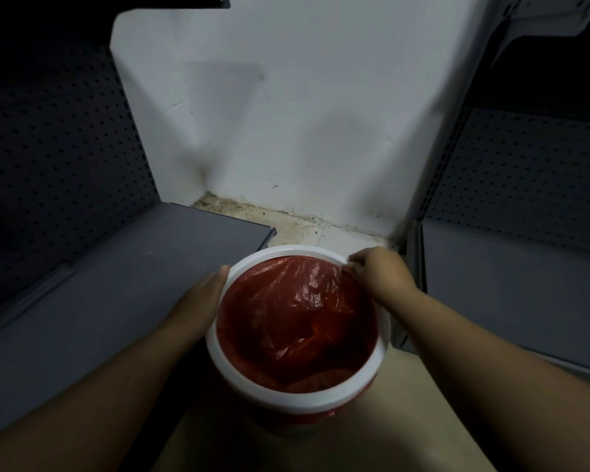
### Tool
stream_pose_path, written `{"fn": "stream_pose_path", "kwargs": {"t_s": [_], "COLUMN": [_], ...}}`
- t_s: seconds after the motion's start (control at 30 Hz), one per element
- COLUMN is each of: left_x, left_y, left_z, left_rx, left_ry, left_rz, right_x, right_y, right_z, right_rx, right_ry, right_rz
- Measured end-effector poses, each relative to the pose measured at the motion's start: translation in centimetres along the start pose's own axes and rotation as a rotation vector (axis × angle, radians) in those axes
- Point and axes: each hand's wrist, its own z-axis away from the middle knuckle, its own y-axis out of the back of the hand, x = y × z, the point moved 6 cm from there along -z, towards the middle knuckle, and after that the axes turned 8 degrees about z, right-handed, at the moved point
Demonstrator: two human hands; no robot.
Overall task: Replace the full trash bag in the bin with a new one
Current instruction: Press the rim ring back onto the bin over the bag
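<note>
A round white bin (288, 395) stands on the floor between two shelves, seen from above. A red plastic trash bag (297, 321) lines its inside and bulges up crinkled near the far rim; a strip of red also shows outside under the rim at the front. My left hand (208, 291) rests flat against the bin's left outer side, fingertips at the rim. My right hand (378, 272) sits on the far right rim, fingers pinched on the bag's edge there.
A grey shelf board (150, 260) with a dark pegboard back lies to the left, close to the bin. Another grey shelf (508, 284) stands to the right. A white wall (304, 131) is behind, with a dirty strip of floor (286, 219) at its base.
</note>
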Motion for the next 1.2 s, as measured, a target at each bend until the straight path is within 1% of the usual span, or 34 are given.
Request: {"fn": "stream_pose_path", "kwargs": {"t_s": [0.1, 0.23, 0.33, 0.57, 0.77, 0.87, 0.93, 1.0, 1.13, 1.2], "left_x": [-0.1, 0.4, 0.4, -0.9, -1.0, -1.1, -0.6, 0.4, 1.1, 0.8], "left_y": [-0.4, -1.2, -1.7, -2.4, -2.4, -2.5, -2.5, -2.7, -4.4, -4.7], "left_z": [-0.6, -0.7, -0.6, -1.1, -1.4, -1.5, -1.2, -0.5, 0.9, 0.9], "left_rx": [-0.022, -0.04, -0.044, -0.04, -0.018, -0.028, -0.01, 0.004, -0.036, -0.024], "left_ry": [-0.06, -0.156, -0.193, -0.244, -0.257, -0.234, -0.258, -0.303, -0.367, -0.384], "left_rz": [-0.151, -0.211, -0.251, -0.332, -0.343, -0.453, -0.533, -0.547, -0.533, -0.512], "right_x": [0.1, -0.2, -0.4, 0.2, -0.2, -0.1, -0.5, -1.1, -2.5, -2.5], "right_y": [-0.5, -0.7, -1.1, -2.7, -3.0, -3.3, -3.3, -3.1, -3.7, -4.1], "right_z": [1.0, 2.1, 2.3, 2.1, 1.8, 2.0, 2.5, 3.4, 6.0, 6.5], "right_rx": [-0.018, -0.036, -0.065, -0.075, -0.087, -0.148, -0.164, -0.125, -0.08, -0.054], "right_ry": [0.032, 0.059, 0.058, 0.1, 0.163, 0.178, 0.198, 0.215, 0.271, 0.288], "right_rz": [-0.129, -0.301, -0.333, -0.139, -0.025, -0.007, 0.089, 0.162, 0.202, 0.216]}}
